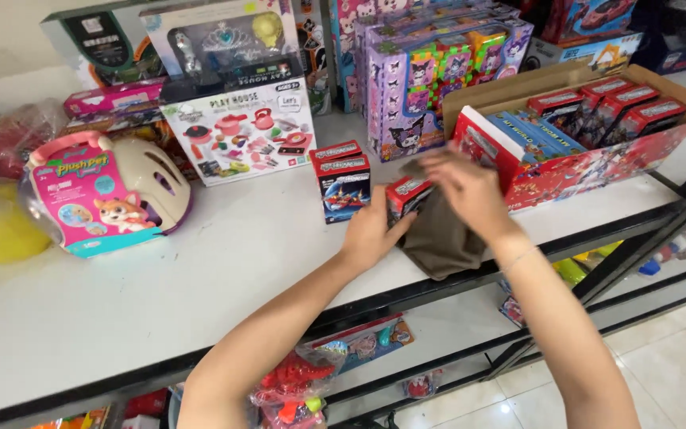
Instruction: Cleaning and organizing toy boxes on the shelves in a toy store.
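My left hand (373, 233) grips a small red toy box (405, 195) standing on the white shelf (200, 278). My right hand (465, 184) presses a brown cloth (441, 234) against that box; the cloth hangs down onto the shelf's front edge. Just left of them stand two stacked small boxes, red and blue (343, 181).
An open cardboard carton (573, 119) full of red boxes sits at the right. A white play-set box (241, 133), purple boxed toys (430, 75) and a pink pet-carrier toy (109, 195) line the back and left. Lower shelves hold packaged toys (343, 357).
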